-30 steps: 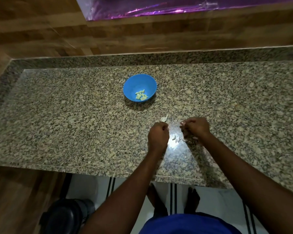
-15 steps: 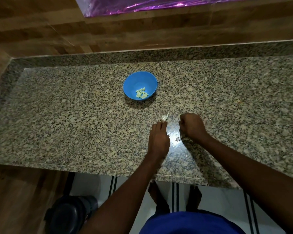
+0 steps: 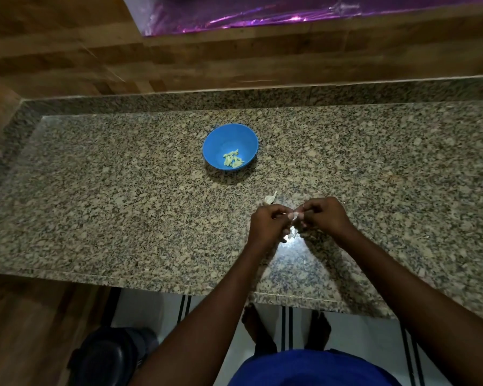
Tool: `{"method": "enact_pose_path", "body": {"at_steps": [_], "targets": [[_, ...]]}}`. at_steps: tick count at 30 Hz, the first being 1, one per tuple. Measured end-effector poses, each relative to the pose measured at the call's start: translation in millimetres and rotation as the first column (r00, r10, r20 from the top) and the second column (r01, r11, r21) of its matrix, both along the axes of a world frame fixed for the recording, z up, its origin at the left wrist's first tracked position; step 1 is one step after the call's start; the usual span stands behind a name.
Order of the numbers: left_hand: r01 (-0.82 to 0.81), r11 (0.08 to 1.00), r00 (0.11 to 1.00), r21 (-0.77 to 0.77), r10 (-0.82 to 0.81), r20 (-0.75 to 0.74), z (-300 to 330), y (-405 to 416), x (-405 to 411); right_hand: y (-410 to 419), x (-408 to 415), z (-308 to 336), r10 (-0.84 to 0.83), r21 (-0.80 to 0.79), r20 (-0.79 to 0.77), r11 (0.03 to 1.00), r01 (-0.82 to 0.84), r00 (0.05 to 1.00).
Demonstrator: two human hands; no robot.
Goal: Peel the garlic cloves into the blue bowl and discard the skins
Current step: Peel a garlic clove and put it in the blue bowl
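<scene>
Pale clove [image 3: 294, 216] between both hands' fingers [image 3: 283, 215]

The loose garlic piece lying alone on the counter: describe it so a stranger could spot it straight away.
Start at the granite countertop and find the blue bowl near its middle. Just nearer the person, between that bowl and the left hand, lies the pale garlic piece. Unlike the yellowish peeled cloves in the bowl, it sits bare on the stone, whitish, with a thin pointed tail, and no hand touches it.

Clove [image 3: 295, 216] between the hands mostly hidden; purple sheet [image 3: 262, 15] cut off above.
</scene>
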State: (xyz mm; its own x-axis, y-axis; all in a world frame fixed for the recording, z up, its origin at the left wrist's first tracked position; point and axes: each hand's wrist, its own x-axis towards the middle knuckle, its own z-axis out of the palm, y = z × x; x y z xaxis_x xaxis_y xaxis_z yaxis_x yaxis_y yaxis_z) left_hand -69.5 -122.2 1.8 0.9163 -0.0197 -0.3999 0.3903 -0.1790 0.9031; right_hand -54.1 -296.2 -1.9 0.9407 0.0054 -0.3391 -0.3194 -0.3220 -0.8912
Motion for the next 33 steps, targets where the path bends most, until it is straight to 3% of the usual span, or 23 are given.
{"method": "enact_pose_path", "body": {"at_steps": [5, 10, 15, 17, 19, 21, 23, 24, 28, 33], "targets": [[0.018, 0.986, 0.994, -0.165, -0.035, -0.102, 21, -5, 9, -4, -10, 22, -0.072, 0.142, -0.035, 0.987, 0.077, 0.997], [0.057, 0.982, 0.995, -0.179, -0.071, -0.072, 29, -11, 11, -7, -13, 39, -0.120, 0.214, -0.107, 0.967, 0.141, 0.987], [0.108, 0.988, 0.994, -0.110, -0.107, 0.015, 34, -11, 13, -16, 2, 41, -0.098, 0.355, -0.455, 0.892, 0.281, 0.885], [0.098, 0.989, 0.995, -0.111, -0.097, 0.016, 34, -12, 15, -18, 4, 45, -0.071, 0.382, -0.506, 0.875, 0.297, 0.860], [0.059, 0.991, 0.997, -0.118, -0.064, -0.039, 36, -14, 16, -17, 1, 49, -0.112, 0.295, -0.399, 0.924, 0.243, 0.910], [0.017, 0.990, 0.992, -0.140, -0.034, -0.120, 38, -17, 17, -14, -4, 50, -0.129, 0.041, -0.127, 0.990, 0.136, 0.983], [-0.021, 0.983, 0.982, -0.185, -0.014, -0.190, 39, -18, 18, -10, -5, 49, -0.074, -0.200, 0.087, 0.976, 0.090, 0.993], [-0.035, 0.978, 0.976, -0.204, -0.010, -0.218, 39, -18, 18, -8, -5, 48, -0.052, -0.236, 0.132, 0.968, 0.082, 0.990], [-0.001, 0.985, 0.973, -0.170, -0.038, -0.229, 38, -15, 18, -9, -9, 45, -0.055, -0.054, 0.089, 0.997, 0.060, 0.994], [0.125, 0.989, 0.992, 0.073, -0.125, -0.012, 29, -5, 17, -8, -7, 52, -0.152, 0.254, -0.290, 0.940, 0.229, 0.945]]}}
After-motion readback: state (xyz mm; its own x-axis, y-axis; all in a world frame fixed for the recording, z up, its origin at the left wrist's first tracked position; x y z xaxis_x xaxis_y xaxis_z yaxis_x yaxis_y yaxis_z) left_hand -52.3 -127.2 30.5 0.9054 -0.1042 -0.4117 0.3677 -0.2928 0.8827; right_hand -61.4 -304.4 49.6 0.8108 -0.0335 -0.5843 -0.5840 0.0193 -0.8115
